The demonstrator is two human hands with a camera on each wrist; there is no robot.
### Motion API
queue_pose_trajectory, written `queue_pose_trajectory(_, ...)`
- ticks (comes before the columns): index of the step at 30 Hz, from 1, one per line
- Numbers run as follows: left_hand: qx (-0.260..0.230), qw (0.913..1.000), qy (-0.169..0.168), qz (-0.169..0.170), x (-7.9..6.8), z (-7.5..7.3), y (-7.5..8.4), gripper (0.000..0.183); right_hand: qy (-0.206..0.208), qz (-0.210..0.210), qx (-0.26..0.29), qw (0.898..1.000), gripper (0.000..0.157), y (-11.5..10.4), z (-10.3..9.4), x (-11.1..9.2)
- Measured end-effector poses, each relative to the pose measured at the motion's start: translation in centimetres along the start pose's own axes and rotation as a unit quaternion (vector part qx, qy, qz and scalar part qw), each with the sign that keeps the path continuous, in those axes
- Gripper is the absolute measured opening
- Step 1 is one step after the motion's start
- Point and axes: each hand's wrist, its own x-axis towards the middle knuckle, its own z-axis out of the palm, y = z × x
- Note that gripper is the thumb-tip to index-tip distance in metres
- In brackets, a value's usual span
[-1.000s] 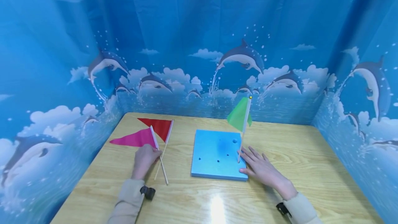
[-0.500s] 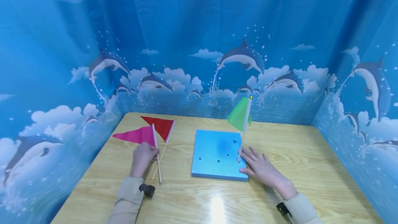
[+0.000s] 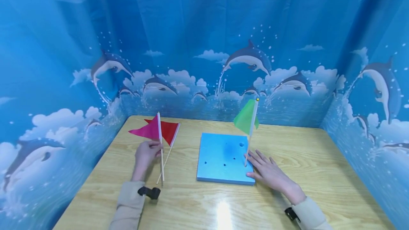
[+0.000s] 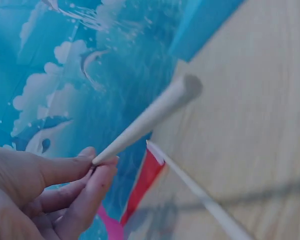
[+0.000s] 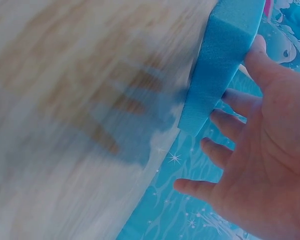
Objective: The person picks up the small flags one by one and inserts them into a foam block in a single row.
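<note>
My left hand point(image 3: 147, 157) pinches the stick of a pink pennant flag point(image 3: 150, 129) between thumb and fingertips. In the left wrist view the pale stick point(image 4: 147, 120) juts out from the pinch toward the camera. Behind it a red pennant flag point(image 3: 170, 130) lies on the table, the two sticks crossing in the head view. My right hand point(image 3: 271, 175) is spread at the right edge of a blue foam board point(image 3: 217, 148), thumb and fingertips on its border. From a hole near that edge a green flag point(image 3: 246, 118) stands up, leaning slightly right.
Several small holes and one larger hole point(image 3: 241, 144) mark the blue board. The wooden table point(image 3: 198, 205) ends at a blue dolphin-print curtain point(image 3: 191, 45) behind and on both sides. Each wrist wears a small black camera point(image 3: 153, 192).
The pink flag has been raised from a slanted lie to nearly upright, swinging slightly right, with my left hand moving a little away from me. My right hand and the board stay put.
</note>
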Motion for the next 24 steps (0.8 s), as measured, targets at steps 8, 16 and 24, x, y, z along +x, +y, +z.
queue_pose_trajectory(8, -0.108, 0.9914, 0.023, 0.071, -0.2, 1.5, 2.3, 0.025, -0.002, 0.001, 0.002, 1.000, 0.067, -0.1, -0.1, 0.0)
queue_pose_trajectory(16, -0.225, 0.9697, 0.005, 0.096, -0.6, 4.2, 4.9, 0.026, 0.002, 0.004, -0.008, 1.000, 0.067, -0.1, 0.0, 0.0)
queue_pose_trajectory(24, -0.247, 0.9584, -0.023, 0.141, -2.1, 5.6, 7.9, 0.026, 0.004, 0.003, -0.018, 1.000, 0.067, -0.1, 0.0, 0.1)
